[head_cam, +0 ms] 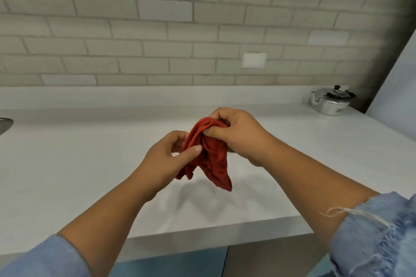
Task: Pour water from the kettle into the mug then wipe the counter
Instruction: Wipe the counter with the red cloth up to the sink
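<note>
The cloth (211,159) is a soft, matt red fabric, crumpled into loose folds. The surface (90,164) looks smooth, white and faintly satin, catching soft shadows. The kettle (331,102) is shiny polished metal with a dark, dull knob. The wall (157,29) is rough, matt pale brick. The sleeves (378,238) are light blue denim, one frayed at the cuff.

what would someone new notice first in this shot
The red cloth stands out, bunched and held above the white counter by the left hand and right hand. Next, the shiny metal kettle at the counter's far right corner.
</note>
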The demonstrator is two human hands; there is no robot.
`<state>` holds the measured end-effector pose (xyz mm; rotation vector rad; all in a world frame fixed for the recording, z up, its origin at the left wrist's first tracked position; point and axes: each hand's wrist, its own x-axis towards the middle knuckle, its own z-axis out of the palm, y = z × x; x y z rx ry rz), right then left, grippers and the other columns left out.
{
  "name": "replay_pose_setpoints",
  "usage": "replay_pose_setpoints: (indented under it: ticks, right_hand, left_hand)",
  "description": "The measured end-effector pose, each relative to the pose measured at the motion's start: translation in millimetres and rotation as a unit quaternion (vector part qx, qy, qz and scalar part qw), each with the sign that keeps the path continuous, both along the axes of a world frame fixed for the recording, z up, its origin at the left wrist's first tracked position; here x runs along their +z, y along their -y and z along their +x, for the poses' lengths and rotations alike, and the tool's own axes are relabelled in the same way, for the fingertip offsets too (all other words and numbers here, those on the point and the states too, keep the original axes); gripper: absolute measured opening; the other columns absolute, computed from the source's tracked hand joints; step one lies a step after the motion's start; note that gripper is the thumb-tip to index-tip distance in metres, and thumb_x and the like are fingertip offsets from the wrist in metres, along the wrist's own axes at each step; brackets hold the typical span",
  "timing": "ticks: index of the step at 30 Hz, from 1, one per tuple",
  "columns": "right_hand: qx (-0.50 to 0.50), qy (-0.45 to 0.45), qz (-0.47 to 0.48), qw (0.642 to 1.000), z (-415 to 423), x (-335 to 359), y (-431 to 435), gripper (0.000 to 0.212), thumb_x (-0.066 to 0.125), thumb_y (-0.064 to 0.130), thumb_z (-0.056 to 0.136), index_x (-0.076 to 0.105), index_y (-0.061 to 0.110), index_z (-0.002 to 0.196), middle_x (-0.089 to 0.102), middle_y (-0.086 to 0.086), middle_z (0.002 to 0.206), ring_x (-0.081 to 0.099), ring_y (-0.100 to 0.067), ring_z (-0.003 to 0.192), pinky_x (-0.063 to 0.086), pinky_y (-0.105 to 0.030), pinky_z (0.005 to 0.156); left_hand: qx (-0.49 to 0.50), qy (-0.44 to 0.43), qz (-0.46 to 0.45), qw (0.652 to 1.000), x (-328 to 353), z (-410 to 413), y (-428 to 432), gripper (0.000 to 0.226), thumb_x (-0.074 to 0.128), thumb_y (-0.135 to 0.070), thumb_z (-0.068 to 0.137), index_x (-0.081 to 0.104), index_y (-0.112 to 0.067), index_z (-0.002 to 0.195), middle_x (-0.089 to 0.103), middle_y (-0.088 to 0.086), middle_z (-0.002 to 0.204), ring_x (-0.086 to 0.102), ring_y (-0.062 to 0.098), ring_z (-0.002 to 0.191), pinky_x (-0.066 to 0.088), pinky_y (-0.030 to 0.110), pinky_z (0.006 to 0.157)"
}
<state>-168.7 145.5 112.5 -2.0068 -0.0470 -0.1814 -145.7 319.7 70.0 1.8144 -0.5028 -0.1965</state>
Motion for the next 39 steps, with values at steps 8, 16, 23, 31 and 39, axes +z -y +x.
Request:
replay_pose_setpoints:
  ticks: [8,16,23,31,39]
  right_hand:
    - [-0.032,0.007,-0.002,0.999,-7.9,-7.3,70.9,0.008,0.072,0.013,0.078,0.065,0.010,0.081,0.068,-0.016,0.085,0.065,-0.022,0.077,0.055,-0.041,0.077]
    - [-0.031,-0.069,0.079,0.994,17.0,-8.7,152.8,0.005,0.063,0.006,0.084,0.067,0.009,0.087,0.065,-0.004,0.078,0.058,-0.015,0.074,0.048,-0.029,0.075]
    - [0.046,-0.173,0.159,0.971,23.5,-33.8,222.7,0.054,0.071,0.046,0.074,0.058,0.031,0.124,0.065,0.000,0.119,0.058,-0.020,0.112,0.042,-0.043,0.097]
    - [-0.066,-0.067,0.268,0.959,26.8,-53.8,291.3,0.042,0.063,0.027,0.082,0.061,0.015,0.122,0.068,-0.010,0.119,0.064,-0.025,0.111,0.050,-0.040,0.095]
    - [-0.191,-0.099,0.154,0.965,18.7,-47.8,435.6,0.032,0.054,0.038,0.092,0.057,0.026,0.121,0.069,-0.003,0.111,0.067,-0.020,0.100,0.054,-0.033,0.084]
  left_hand:
    - [0.011,0.053,0.087,0.995,-1.7,-0.3,88.4,0.016,0.062,-0.020,0.080,0.056,-0.024,0.094,0.070,-0.001,0.079,0.066,0.006,0.064,0.050,0.020,0.054]
    - [-0.100,-0.022,0.050,0.993,9.9,56.7,138.6,0.014,0.054,-0.019,0.087,0.063,-0.008,0.085,0.057,0.012,0.065,0.054,0.021,0.054,0.046,0.028,0.048]
    - [-0.154,0.055,0.007,0.987,23.6,81.2,213.7,0.015,0.050,-0.032,0.092,0.065,-0.028,0.094,0.070,-0.004,0.090,0.065,0.015,0.085,0.053,0.029,0.075]
    - [-0.146,0.016,0.010,0.989,4.5,97.5,286.9,0.011,0.055,-0.027,0.090,0.064,-0.025,0.096,0.069,0.004,0.077,0.063,0.017,0.057,0.049,0.030,0.053]
    - [-0.112,-0.042,0.054,0.991,-5.9,96.9,365.5,0.018,0.052,-0.023,0.089,0.061,-0.028,0.104,0.070,-0.005,0.098,0.066,0.010,0.095,0.050,0.032,0.082]
